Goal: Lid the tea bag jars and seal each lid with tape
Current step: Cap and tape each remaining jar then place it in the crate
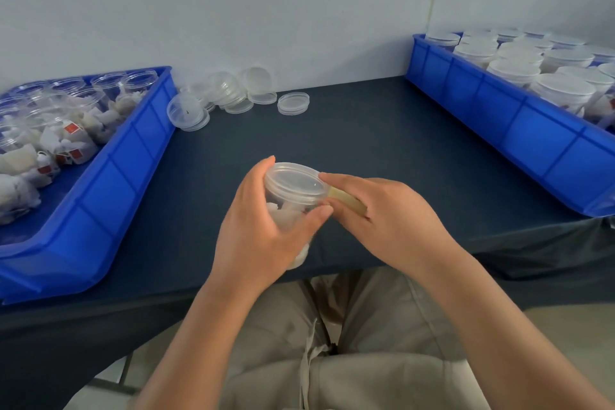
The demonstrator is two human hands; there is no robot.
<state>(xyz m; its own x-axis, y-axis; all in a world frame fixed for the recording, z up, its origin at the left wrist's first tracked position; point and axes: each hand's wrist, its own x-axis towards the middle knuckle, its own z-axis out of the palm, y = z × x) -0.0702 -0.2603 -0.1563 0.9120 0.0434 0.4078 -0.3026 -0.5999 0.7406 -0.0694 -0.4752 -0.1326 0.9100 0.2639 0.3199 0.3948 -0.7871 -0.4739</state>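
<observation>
Gripping a jar [290, 201] at the table's [366, 130] front edge, the left hand [259, 230] steadies it; the right hand [392, 216] holds tape [349, 204] against its lid [293, 180]. The left tray [109, 183] has open jars [109, 85] waiting, the right tray [499, 116] lidded jars [514, 71].

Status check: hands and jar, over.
Left hand grips jar, lid on. Right hand holds tape at the lid's edge. Nothing blocking.

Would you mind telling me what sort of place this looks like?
Probably a small packing workstation: a left blue tray of open tea bag jars, a right blue tray of lidded jars, loose lids between.
</observation>
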